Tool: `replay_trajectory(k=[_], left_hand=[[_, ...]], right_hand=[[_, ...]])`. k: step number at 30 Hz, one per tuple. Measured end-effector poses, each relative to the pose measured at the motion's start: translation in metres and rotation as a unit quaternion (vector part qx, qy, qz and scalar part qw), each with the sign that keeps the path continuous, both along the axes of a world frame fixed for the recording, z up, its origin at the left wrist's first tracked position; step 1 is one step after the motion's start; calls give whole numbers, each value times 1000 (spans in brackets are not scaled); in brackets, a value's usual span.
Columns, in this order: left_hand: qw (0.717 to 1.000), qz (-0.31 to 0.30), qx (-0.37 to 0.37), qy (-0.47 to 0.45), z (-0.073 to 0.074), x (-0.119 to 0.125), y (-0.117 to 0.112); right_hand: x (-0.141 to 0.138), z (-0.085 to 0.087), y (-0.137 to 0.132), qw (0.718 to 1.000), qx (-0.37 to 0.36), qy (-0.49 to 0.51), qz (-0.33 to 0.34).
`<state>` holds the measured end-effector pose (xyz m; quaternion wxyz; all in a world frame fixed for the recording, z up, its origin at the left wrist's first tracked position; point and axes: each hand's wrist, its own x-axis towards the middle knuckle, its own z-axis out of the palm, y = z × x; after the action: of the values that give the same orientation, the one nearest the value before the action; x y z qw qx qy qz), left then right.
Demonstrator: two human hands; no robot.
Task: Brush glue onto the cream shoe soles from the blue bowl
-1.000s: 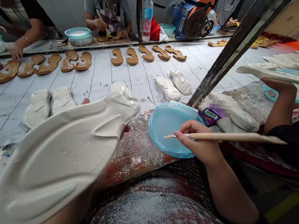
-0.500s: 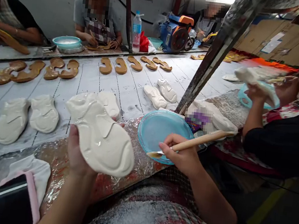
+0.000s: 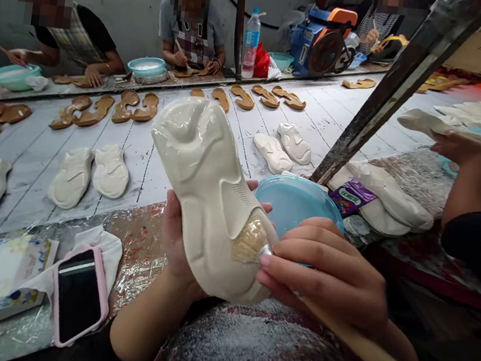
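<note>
left hand [image 3: 179, 243] curled under a white moulded shoe piece [image 3: 208, 194], right hand [image 3: 320, 276] pinching a wooden-handled brush [image 3: 377, 352], bristles [image 3: 251, 239] pressed on the piece, blue plate [image 3: 294, 204] just past it

Footwear workshop; rows of white soles [image 3: 110, 170]; long workbench [image 3: 166, 183]; blue machine [image 3: 314, 44]

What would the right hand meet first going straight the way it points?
Likely the white moulded sole held in the left hand; the brush bristles in the right hand already rest on it.
</note>
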<state>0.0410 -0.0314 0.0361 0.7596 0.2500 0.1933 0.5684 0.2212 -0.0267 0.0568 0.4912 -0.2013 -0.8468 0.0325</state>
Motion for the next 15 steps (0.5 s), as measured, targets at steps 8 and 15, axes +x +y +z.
replay_trajectory(k=[8, 15], left_hand=[[997, -2, 70, 30, 5, -11, 1], [999, -23, -34, -8, -3, -11, 9]], right_hand=[[15, 19, -5, 990, -130, -17, 55], [21, 18, -12, 974, -180, -29, 138]])
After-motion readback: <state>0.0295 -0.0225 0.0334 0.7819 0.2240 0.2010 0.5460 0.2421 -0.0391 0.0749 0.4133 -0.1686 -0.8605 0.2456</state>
